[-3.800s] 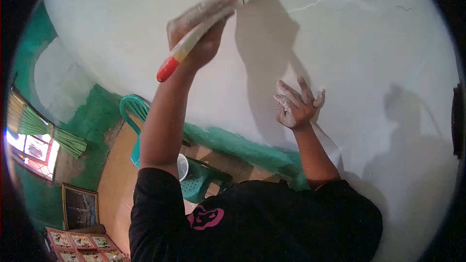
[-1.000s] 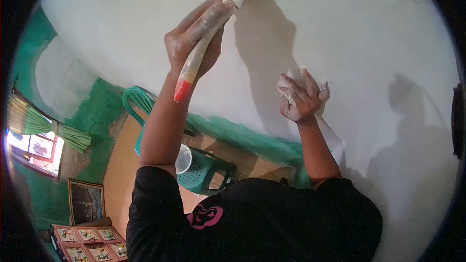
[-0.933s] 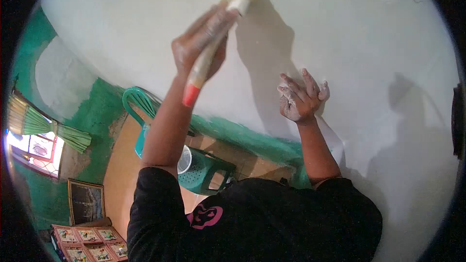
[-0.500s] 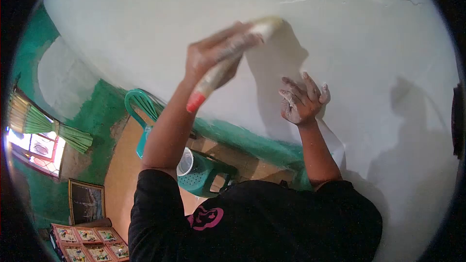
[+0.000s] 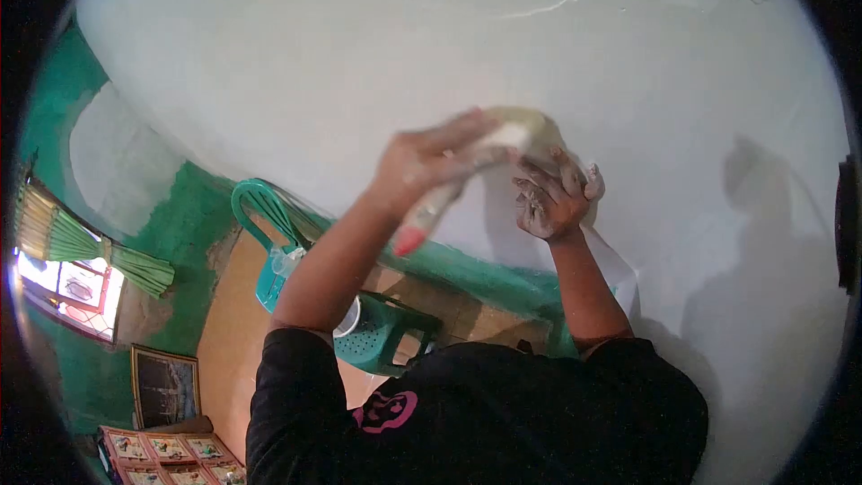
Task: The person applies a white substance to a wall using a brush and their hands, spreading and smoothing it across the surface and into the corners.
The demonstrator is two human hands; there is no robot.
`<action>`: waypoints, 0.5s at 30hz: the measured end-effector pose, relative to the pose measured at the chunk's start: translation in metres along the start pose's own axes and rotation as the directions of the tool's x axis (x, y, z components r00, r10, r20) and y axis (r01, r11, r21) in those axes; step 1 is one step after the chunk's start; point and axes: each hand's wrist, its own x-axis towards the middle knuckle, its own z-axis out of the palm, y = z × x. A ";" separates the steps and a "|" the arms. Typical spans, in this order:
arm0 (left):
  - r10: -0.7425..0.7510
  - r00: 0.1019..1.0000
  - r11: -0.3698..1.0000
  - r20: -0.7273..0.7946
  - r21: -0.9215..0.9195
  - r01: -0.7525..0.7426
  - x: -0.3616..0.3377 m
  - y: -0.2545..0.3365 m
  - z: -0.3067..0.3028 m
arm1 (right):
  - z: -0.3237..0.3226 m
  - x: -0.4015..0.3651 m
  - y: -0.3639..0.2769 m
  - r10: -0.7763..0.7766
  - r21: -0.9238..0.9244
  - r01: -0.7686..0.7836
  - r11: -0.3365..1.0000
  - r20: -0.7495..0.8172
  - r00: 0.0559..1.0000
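Brush (image 5: 515,136) slants through left hand (image 5: 435,160), jutting both sides.

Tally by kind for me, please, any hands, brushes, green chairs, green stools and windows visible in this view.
Left hand and right hand: 2
Brush: 1
Green chair: 1
Green stool: 1
Window: 1
Total: 6
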 end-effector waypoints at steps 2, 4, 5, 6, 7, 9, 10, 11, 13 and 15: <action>-0.027 0.991 0.999 -0.130 0.043 0.032 0.012 -0.015 -0.020 | -0.005 0.003 -0.004 0.050 0.034 -0.053 0.998 0.072 0.996; -0.005 0.974 0.998 -0.227 0.056 0.019 0.023 -0.024 -0.034 | -0.005 0.002 -0.004 0.050 0.029 -0.052 0.998 0.078 0.996; 0.016 0.933 0.997 -0.360 0.078 0.013 0.027 -0.029 -0.039 | -0.005 0.002 -0.004 0.047 0.021 -0.049 0.999 0.083 0.995; 0.041 0.873 0.995 -0.486 0.100 0.009 0.030 -0.031 -0.040 | -0.005 0.001 -0.004 0.050 0.019 -0.052 0.998 0.085 0.995; 0.041 0.874 0.995 -0.484 0.096 0.006 0.030 -0.033 -0.037 | -0.005 0.001 -0.004 0.048 0.025 -0.050 0.998 0.080 0.996; -0.001 0.824 0.994 -0.567 0.092 0.065 0.025 -0.038 -0.028 | -0.006 0.004 -0.005 0.047 0.029 -0.049 0.998 0.074 0.996; -0.016 0.852 0.988 -0.524 0.122 0.094 0.019 -0.033 -0.020 | -0.007 0.007 -0.005 0.047 0.030 -0.048 0.998 0.060 0.997; -0.001 0.893 0.985 -0.451 0.155 0.080 0.012 -0.028 -0.014 | -0.008 0.010 -0.005 0.046 0.032 -0.047 0.998 0.046 0.998; 0.011 0.960 0.984 -0.281 0.174 0.040 -0.001 -0.017 -0.006 | -0.007 0.006 -0.004 0.042 0.041 -0.044 0.998 0.060 0.997; 0.061 0.993 0.982 -0.098 0.183 -0.042 -0.010 -0.009 0.000 | -0.008 0.004 -0.004 0.039 0.047 -0.043 0.998 0.081 0.996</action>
